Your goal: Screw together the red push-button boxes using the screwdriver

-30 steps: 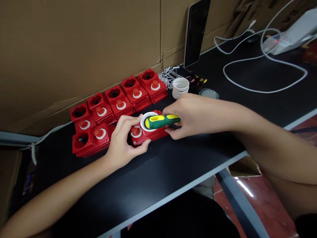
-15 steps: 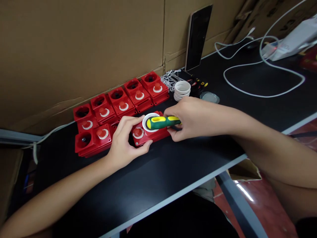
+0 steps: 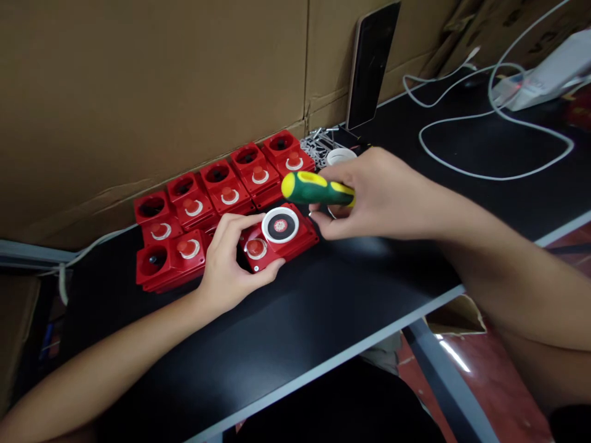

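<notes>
My left hand (image 3: 231,255) is closed around the near left end of a red alarm-like box (image 3: 295,243), thumb on its front side and fingers at the back. That box has a white ring (image 3: 265,229) around a black disc (image 3: 281,226) with a red and white centre, and a red knob (image 3: 255,247) with a white collar. Above and right of it, my right hand (image 3: 357,197) grips a green and yellow screwdriver (image 3: 318,189) by its handle, clear of the box. The blade is hidden by the hand. Something tiny and pale shows at the fingertips.
Several similar red boxes (image 3: 221,178) stand in a row behind, with one (image 3: 173,261) at the left. White rings (image 3: 341,155) and loose screws (image 3: 316,147) lie behind my right hand. A phone (image 3: 373,64) leans on the cardboard (image 3: 184,80). A white cable (image 3: 466,177) loops at the right.
My right hand has lifted up with the screwdriver, away from the white ring, uncovering the black disc. My left hand stays on the red box.
</notes>
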